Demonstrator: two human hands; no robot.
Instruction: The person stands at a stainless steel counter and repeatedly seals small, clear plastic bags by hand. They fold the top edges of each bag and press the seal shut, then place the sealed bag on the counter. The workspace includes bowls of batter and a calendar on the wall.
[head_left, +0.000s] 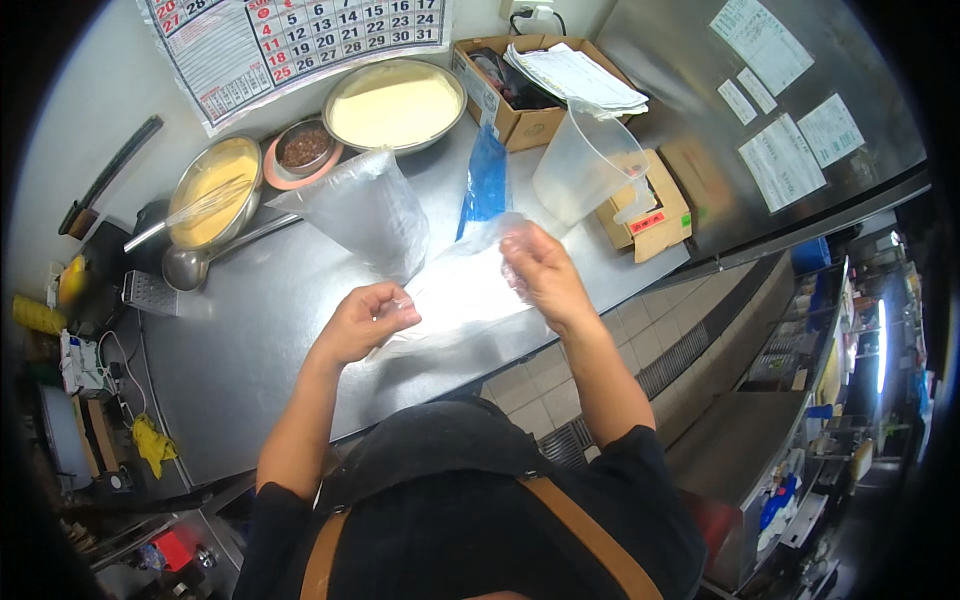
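Note:
Between my two hands a clear plastic bag (465, 289) is stretched over the steel table (255, 360). My left hand (371, 319) pinches its left side between thumb and fingers. Its right end is gathered in my right hand (540, 270). Just beyond stands another clear plastic bag (360, 210), its pointed top tilted left; what is in it cannot be made out. A blue plastic bag (486, 180) lies behind my right hand. To its right is a clear plastic measuring jug (581, 172) with a handle.
At the back stand a bowl of pale cream mixture (397, 109), a small bowl of brown bits (304, 146) and a bowl of yellow mixture (214, 187) with a whisk (202, 206). A ladle (186, 268) and box grater (150, 292) lie left. Cardboard boxes (532, 127) stand back right.

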